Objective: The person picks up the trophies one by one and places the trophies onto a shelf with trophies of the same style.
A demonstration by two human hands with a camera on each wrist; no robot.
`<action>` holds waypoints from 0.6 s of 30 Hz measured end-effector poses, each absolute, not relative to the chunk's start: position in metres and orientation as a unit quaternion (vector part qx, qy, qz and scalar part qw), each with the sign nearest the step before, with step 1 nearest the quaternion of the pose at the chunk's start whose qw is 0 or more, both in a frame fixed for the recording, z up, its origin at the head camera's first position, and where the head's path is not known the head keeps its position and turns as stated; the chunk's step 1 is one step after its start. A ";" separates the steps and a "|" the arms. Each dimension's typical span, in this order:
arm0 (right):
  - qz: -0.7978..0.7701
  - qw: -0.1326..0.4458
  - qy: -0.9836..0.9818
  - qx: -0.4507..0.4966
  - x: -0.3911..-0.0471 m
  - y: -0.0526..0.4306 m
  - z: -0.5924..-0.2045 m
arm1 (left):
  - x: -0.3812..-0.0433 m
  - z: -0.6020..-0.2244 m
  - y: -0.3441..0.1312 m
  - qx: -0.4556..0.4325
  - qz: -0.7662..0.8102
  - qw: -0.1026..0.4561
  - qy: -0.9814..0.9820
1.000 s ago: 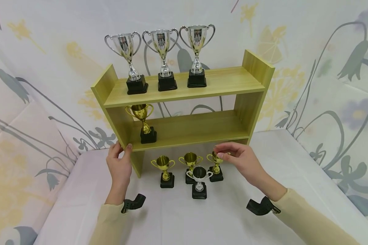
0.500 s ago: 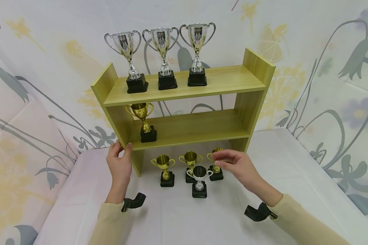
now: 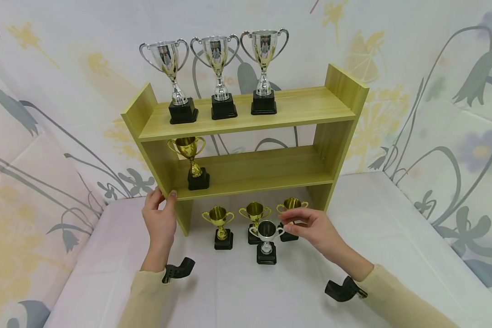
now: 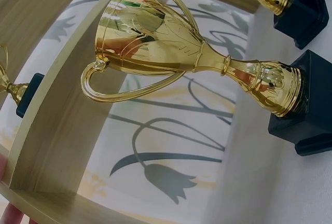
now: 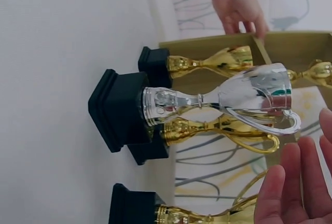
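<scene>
My left hand (image 3: 160,223) grips the left side panel of the wooden shelf (image 3: 262,176), thumb at the front edge of its lower board. My right hand (image 3: 320,230) holds nothing, its fingers loosely bent close to the right handle of a small silver trophy cup (image 3: 267,253). In the right wrist view, a gap shows between the fingertips (image 5: 276,176) and the silver cup (image 5: 254,95). Behind it stand three small gold trophy cups on black bases: one at left (image 3: 218,217), one in the middle (image 3: 254,211), and one at right (image 3: 292,204), partly hidden by my right hand.
Three larger silver trophies stand on the top board, at left (image 3: 182,111), middle (image 3: 223,107) and right (image 3: 264,103). A gold trophy (image 3: 198,179) occupies the lower board's left end. White cloth (image 3: 229,291) covers the table; a patterned fabric backdrop (image 3: 414,109) rises behind.
My right hand has come away from the right gold cup, moving down and slightly left toward the small silver cup. My left hand keeps its hold on the shelf.
</scene>
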State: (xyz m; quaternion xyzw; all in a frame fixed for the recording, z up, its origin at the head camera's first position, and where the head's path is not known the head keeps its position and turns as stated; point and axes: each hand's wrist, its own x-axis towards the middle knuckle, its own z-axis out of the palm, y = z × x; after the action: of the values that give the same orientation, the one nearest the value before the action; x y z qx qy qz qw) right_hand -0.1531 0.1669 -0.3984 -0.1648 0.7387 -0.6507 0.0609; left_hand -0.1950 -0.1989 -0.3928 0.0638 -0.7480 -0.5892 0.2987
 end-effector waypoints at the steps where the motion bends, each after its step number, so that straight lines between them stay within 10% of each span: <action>1: -0.652 0.061 0.737 -0.165 -0.153 0.167 -0.400 | -0.195 -0.393 -0.199 0.064 -0.590 0.298 -0.747; 18: -0.666 0.066 0.722 -0.177 -0.148 0.162 -0.418 | -0.197 -0.396 -0.200 0.066 -0.587 0.303 -0.748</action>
State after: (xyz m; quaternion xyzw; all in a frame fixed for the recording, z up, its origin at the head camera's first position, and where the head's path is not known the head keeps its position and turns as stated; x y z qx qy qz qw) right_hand -0.1482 0.1618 -0.4183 -0.1766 0.7216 -0.6661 0.0663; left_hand -0.1968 -0.2001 -0.3960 0.0657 -0.7478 -0.5869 0.3032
